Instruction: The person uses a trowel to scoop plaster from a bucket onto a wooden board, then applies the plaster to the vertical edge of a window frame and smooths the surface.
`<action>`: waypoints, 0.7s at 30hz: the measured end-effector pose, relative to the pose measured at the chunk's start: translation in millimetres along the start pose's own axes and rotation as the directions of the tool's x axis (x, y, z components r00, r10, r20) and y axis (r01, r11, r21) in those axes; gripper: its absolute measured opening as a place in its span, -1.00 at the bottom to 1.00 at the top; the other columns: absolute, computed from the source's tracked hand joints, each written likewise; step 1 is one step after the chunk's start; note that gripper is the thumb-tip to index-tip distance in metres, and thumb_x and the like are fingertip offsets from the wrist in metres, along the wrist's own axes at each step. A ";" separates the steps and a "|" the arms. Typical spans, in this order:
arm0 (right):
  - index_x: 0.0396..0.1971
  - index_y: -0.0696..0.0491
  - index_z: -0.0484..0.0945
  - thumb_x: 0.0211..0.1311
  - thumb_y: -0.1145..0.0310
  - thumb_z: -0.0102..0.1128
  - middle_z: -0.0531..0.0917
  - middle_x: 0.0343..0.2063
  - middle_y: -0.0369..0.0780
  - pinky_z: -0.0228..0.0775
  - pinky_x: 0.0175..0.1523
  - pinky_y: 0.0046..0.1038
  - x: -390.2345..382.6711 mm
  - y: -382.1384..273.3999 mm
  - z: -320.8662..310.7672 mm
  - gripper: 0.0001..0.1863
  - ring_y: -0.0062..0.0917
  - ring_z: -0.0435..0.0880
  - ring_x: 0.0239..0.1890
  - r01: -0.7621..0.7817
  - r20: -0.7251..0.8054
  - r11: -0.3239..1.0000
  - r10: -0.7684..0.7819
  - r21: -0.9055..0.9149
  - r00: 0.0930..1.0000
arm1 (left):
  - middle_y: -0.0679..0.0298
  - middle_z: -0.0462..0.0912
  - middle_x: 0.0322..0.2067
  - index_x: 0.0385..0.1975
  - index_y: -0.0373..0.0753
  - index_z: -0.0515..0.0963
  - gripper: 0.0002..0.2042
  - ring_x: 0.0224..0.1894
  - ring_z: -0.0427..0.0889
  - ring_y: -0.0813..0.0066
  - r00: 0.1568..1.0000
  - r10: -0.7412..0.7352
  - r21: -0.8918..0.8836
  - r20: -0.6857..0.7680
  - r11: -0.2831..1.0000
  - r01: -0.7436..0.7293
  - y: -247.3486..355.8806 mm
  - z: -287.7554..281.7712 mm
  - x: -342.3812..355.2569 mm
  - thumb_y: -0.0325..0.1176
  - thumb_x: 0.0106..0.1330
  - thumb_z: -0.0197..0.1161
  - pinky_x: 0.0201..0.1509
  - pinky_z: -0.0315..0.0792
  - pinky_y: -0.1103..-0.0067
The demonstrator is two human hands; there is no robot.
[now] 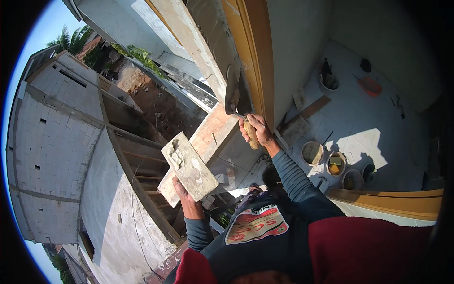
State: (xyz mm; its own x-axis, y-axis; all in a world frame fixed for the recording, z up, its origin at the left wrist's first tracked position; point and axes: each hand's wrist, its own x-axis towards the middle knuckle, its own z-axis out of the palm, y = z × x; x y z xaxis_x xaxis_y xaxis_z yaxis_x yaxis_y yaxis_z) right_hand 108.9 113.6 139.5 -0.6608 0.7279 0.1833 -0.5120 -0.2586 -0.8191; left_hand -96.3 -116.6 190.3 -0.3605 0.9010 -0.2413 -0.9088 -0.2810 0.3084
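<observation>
My right hand (259, 130) is closed around the wooden handle of a trowel (232, 94), whose blade lies at the plastered edge (205, 49) beside an orange wooden frame (255, 57). My left hand (184, 191) grips a pale, mortar-smeared board (194, 175) from below, with a small lump of grey mortar on its upper part. Behind the board runs a narrow, reddish-smeared ledge (213, 130), below and left of the trowel.
On the tiled floor (392, 156) at right stand several buckets (312, 152), a red pan (369, 86), loose tools and planks (312, 108). At left, a drop opens toward a dirt yard (151, 109), timber beams and a block-walled building (56, 142). A wooden frame (388, 201) crosses the lower right.
</observation>
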 end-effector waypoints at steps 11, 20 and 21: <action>-0.34 0.15 0.45 0.41 0.01 -0.18 0.47 -0.61 -0.23 0.32 -0.58 -0.58 -5.0 -9.0 11.8 -0.53 -0.62 0.44 -0.68 0.082 -0.069 0.996 -0.079 0.043 0.995 | -0.13 0.40 0.13 0.25 -0.36 0.21 -0.38 0.08 0.50 -0.05 0.987 -0.040 -0.108 0.155 0.993 0.057 -1.6 -7.7 7.6 -0.30 0.13 0.05 0.13 0.43 0.09; -0.34 0.16 0.45 0.43 0.06 -0.20 0.47 -0.66 -0.22 0.30 -0.59 -0.57 -33.7 13.9 36.0 -0.56 -0.60 0.43 -0.70 0.034 0.087 0.997 -0.029 -0.063 0.996 | -0.02 0.59 -0.05 0.06 -0.39 0.43 -0.57 -0.07 0.63 0.08 0.997 0.017 0.029 0.074 0.999 -0.019 -7.5 -2.7 8.6 -0.36 0.18 0.01 0.05 0.52 0.20; -0.34 0.17 0.45 0.43 0.05 -0.20 0.47 -0.66 -0.21 0.30 -0.60 -0.57 -36.8 13.2 38.3 -0.55 -0.60 0.44 -0.70 0.003 0.074 0.999 0.001 -0.054 0.997 | -0.02 0.59 -0.05 0.06 -0.39 0.43 -0.57 -0.07 0.63 0.08 0.997 0.006 0.030 0.083 1.000 -0.008 -7.1 -2.5 8.9 -0.36 0.19 0.01 0.05 0.52 0.20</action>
State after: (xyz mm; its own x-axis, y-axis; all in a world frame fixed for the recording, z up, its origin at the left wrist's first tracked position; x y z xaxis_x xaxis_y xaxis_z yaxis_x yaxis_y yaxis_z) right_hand 105.4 59.1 142.7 -0.6997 0.6790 0.2221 -0.4840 -0.2218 -0.8465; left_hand -93.6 -107.4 183.7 -0.3469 0.9238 -0.1620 -0.8991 -0.2785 0.3377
